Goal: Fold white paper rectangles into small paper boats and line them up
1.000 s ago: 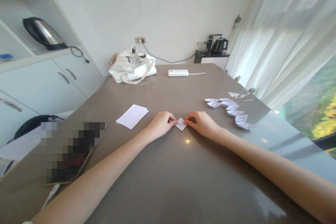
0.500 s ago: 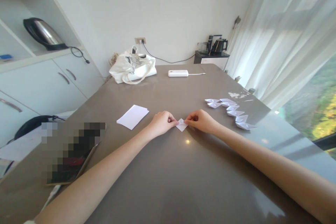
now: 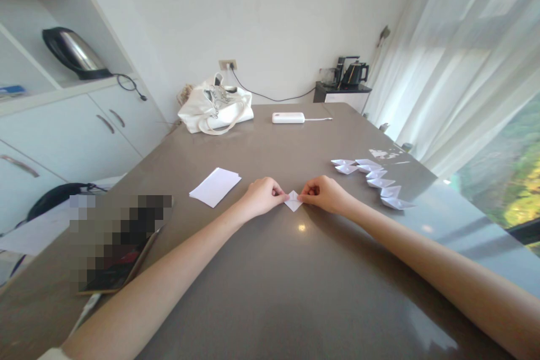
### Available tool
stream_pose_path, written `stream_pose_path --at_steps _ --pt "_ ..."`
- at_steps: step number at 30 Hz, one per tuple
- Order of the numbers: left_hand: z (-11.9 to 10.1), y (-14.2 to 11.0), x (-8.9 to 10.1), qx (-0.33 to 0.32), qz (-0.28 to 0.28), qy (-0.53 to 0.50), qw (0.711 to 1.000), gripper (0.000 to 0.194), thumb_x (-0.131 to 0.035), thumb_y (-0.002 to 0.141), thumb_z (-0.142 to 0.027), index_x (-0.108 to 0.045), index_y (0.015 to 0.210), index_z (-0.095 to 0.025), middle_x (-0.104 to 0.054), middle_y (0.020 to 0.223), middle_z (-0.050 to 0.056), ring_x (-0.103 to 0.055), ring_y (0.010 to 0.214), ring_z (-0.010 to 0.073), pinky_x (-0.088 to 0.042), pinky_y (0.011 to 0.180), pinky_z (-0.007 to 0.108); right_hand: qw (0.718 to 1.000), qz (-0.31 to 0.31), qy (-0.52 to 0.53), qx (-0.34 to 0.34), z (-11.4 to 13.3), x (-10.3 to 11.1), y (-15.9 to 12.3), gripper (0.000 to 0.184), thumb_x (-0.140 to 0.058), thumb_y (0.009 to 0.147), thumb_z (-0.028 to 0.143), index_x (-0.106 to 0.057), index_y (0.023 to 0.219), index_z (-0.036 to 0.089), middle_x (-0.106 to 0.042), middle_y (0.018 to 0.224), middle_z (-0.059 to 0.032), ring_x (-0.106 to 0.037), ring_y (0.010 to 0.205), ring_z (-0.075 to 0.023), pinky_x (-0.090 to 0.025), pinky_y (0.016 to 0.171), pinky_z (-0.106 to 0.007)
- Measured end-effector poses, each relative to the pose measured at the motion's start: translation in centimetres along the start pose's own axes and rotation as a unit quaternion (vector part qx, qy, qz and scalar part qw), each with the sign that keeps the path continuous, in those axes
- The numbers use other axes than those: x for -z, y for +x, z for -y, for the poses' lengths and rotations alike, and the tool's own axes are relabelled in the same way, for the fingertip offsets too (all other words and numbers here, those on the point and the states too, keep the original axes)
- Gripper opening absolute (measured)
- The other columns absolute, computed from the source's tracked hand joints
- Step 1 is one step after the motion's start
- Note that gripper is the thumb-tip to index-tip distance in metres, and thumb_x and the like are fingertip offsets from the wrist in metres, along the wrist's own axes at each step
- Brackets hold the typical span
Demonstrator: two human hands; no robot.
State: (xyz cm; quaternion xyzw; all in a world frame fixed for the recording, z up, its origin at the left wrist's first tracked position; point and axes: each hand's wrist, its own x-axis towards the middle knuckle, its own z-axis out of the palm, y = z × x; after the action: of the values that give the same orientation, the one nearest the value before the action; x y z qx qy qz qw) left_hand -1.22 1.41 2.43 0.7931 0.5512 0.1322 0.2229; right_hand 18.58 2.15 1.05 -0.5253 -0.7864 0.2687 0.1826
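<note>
A small folded paper (image 3: 294, 202), white and diamond-shaped, is held between my two hands just above or on the brown table. My left hand (image 3: 265, 197) pinches its left corner between thumb and finger. On the opposite corner, my right hand (image 3: 323, 194) has the same kind of pinch, its other fingers curled in. Left of my left hand lies a stack of white paper sheets (image 3: 215, 187). Several folded paper boats (image 3: 381, 182) sit in a staggered row beyond my right hand.
On the table (image 3: 236, 287) stand a white handbag (image 3: 217, 107) and a white power bank (image 3: 288, 118) with a cable. Paper scraps (image 3: 383, 153) lie near the right edge. A partly blurred device (image 3: 122, 253) lies by my left forearm. A kettle (image 3: 76, 53) stands on the shelf.
Both hands keep their pinch on the folded paper, with hardly any movement. The whole view has shifted slightly.
</note>
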Motion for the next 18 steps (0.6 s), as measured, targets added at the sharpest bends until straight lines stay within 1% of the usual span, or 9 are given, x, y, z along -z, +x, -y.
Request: stream_pose_path --at_steps 3,6,12,18 --pt "0.06 0.07 -0.05 -0.002 0.0 -0.005 1.0 0.028 -0.059 0.076 -0.042 -0.075 0.079 -0.019 -0.067 0.066 0.004 -0.059 0.063 0.0178 -0.035 0.055 0.025 1.0 0.011 0.011 -0.013 -0.15 0.02 0.18 0.02 -0.064 0.072 0.031 -0.071 0.067 0.013 -0.06 0.054 -0.0013 -0.047 0.049 -0.0096 -0.031 0.046 -0.021" --pt "0.13 0.14 -0.15 -0.004 -0.003 -0.007 1.0 0.027 -0.059 0.076 -0.041 -0.075 0.079 -0.019 -0.067 0.065 0.004 -0.058 0.063 0.0173 -0.035 0.054 0.024 1.0 0.018 0.023 -0.011 -0.38 0.02 0.27 0.019 -0.065 0.07 0.032 -0.072 0.069 0.013 -0.061 0.054 -0.0011 -0.048 0.049 -0.0099 -0.031 0.046 -0.021" --pt "0.28 0.09 -0.2 -0.004 -0.002 -0.015 1.0 0.027 -0.059 0.076 -0.041 -0.075 0.08 -0.019 -0.067 0.067 0.003 -0.057 0.062 0.0162 -0.034 0.054 0.023 0.999 0.023 0.028 -0.01 -0.38 0.22 0.19 0.024 -0.057 0.077 0.031 -0.072 0.071 0.013 -0.064 0.056 -0.0028 -0.054 0.053 -0.0121 -0.036 0.049 -0.021" --pt "0.23 0.03 -0.17 -0.004 -0.007 -0.012 1.0 0.027 -0.06 0.076 -0.041 -0.075 0.08 -0.019 -0.067 0.067 0.003 -0.056 0.062 0.0157 -0.034 0.054 0.023 1.0 0.016 0.015 0.013 -0.11 0.46 -0.26 0.025 -0.054 0.077 0.031 -0.069 0.069 0.013 -0.063 0.056 -0.0025 -0.052 0.053 -0.0121 -0.034 0.048 -0.021"
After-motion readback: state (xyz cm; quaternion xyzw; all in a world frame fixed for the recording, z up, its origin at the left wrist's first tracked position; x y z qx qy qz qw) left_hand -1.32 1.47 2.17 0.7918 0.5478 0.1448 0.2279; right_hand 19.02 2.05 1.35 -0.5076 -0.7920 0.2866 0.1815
